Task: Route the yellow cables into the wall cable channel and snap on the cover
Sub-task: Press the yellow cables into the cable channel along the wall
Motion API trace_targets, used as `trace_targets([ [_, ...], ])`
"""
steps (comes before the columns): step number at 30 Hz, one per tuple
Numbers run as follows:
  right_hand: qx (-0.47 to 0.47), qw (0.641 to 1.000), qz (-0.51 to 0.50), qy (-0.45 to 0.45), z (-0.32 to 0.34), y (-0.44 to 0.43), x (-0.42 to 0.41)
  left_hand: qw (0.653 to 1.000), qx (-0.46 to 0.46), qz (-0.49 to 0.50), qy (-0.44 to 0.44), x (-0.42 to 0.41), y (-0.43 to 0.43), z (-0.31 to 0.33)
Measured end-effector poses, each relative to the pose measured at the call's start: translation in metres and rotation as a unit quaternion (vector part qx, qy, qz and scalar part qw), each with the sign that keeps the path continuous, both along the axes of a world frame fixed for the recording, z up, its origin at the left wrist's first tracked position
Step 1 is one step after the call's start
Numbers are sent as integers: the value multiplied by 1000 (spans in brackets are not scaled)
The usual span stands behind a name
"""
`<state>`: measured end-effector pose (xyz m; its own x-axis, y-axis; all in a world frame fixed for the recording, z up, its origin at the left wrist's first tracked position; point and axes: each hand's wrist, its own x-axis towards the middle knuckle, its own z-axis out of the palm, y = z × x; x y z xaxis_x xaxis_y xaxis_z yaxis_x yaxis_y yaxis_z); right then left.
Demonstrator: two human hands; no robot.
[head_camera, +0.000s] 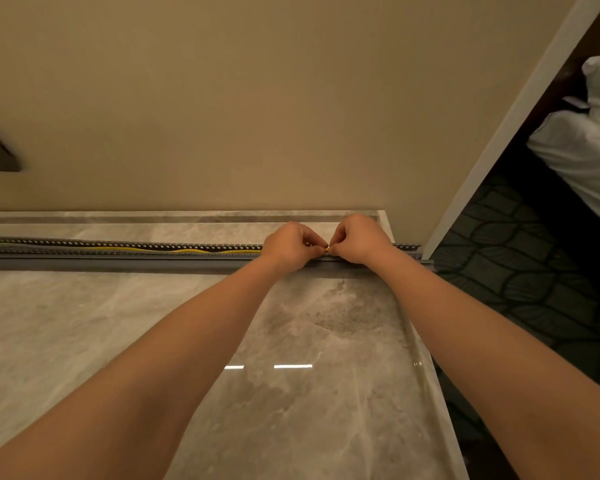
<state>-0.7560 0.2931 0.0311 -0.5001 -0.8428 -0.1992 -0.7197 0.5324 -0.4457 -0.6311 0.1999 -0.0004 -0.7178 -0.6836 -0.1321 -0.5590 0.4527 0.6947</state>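
Right of frame centre, the left hand (288, 245) and right hand (357, 239) meet fingertip to fingertip, both pinching the yellow cable (153, 250), which runs leftward inside the slotted grey cable channel (84, 244) lying across the marble surface (66, 323)

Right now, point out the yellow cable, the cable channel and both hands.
yellow cable (132, 249), head view, on the wavy stretch lying in the channel.
cable channel (84, 244), head view, on its slotted far wall.
left hand (290, 245), head view, on the knuckles.
right hand (359, 240), head view, on its back.
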Motion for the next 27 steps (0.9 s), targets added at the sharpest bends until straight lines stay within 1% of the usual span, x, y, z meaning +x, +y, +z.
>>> trace_targets([
  [2,-16,1000,-5,-13,-2,2,-1,1000,-10,4,-2,-4,6,-5],
  [5,-36,999,-8,-28,-5,6,-1,1000,13,7,13,-3,6,-9],
  [7,-42,998,-9,-37,-4,8,0,1000,16,-3,5,-3,6,-8],
  [11,-32,998,-5,-45,1,12,4,999,-26,-36,-29,-1,7,-6],
  [14,-30,999,-11,-3,-1,16,9,997,-63,-39,-20,0,9,-8],
  [17,-38,995,-24,89,-4,22,16,996,-90,-29,-4,-1,12,-10],
  [20,-33,984,-48,170,-6,36,15,995,-93,-33,-5,-2,10,-14],
  [22,-32,981,-76,177,-6,48,10,994,-100,-35,-9,-3,10,-14],
  [24,-41,982,-96,156,-7,60,5,993,-110,-33,-13,-3,11,-13],
  [27,-58,988,-87,113,-7,66,1,993,-113,-19,-19,-4,13,-11],
])
